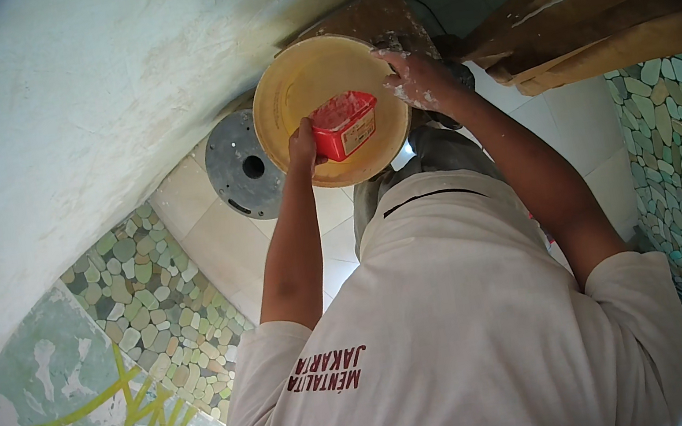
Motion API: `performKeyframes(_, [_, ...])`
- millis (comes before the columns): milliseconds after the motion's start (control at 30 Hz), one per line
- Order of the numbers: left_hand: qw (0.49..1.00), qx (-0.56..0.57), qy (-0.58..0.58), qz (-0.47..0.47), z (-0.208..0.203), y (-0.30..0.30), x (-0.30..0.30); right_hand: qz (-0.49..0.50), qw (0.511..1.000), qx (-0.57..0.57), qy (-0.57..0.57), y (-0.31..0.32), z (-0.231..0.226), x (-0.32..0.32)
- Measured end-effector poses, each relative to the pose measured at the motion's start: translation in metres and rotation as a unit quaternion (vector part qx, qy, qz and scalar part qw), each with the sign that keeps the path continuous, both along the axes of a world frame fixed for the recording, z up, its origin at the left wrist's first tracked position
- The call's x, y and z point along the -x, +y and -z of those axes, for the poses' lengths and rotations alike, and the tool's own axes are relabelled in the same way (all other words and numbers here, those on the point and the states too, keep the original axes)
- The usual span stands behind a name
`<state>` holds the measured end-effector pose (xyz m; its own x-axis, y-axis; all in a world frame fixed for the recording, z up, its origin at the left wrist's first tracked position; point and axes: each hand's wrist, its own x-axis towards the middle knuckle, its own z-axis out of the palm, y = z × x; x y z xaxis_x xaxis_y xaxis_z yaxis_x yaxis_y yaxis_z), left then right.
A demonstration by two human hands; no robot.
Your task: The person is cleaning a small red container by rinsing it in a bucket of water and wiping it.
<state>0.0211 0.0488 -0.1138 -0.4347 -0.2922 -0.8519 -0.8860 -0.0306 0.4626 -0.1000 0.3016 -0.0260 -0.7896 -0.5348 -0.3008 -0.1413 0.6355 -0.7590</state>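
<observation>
My left hand (304, 147) grips the near-left side of a red rectangular plastic tub (337, 144). Whitish residue coats the tub's inside, and a pale label is on its front. The tub is over a round yellowish basin (276, 98) with smears inside. At the basin's far-right rim is my right hand (420, 82), its fingers bent over the edge and white paste on its skin. The basin's contents beneath the tub are hidden.
A grey round disc (235, 160) with a central hole lies left of the basin, beside a pale wall (115, 79). Brown paper or cardboard (596, 21) is at the far right. Pebble tiling (143, 289) borders the pale floor tiles (221, 241).
</observation>
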Motion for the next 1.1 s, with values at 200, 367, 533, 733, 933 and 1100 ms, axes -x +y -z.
performKeyframes(200, [0.997, 0.002, 0.017, -0.075, -0.011, -0.011, -0.007, -0.007, 1.000, 0.025, 0.010, -0.006, 0.001, -0.002])
performKeyframes(367, [0.997, 0.053, 0.030, -0.054, -0.016, 0.003, -0.008, -0.005, 0.999, -0.005, -0.036, -0.004, 0.001, -0.003])
performKeyframes(533, [0.985, -0.086, -0.045, -0.144, -0.006, 0.007, -0.003, -0.010, 0.999, 0.017, 0.034, 0.001, 0.007, -0.006])
performKeyframes(733, [0.945, -0.168, -0.181, -0.215, 0.024, 0.008, -0.002, -0.009, 0.999, -0.038, -0.016, 0.000, -0.016, -0.008])
performKeyframes(933, [0.987, -0.091, -0.002, -0.131, 0.026, 0.006, -0.006, -0.005, 0.999, -0.048, -0.016, 0.006, -0.012, -0.004])
performKeyframes(1100, [0.988, -0.028, 0.087, -0.122, 0.003, 0.010, -0.004, -0.007, 0.999, -0.043, -0.021, 0.005, -0.012, -0.003])
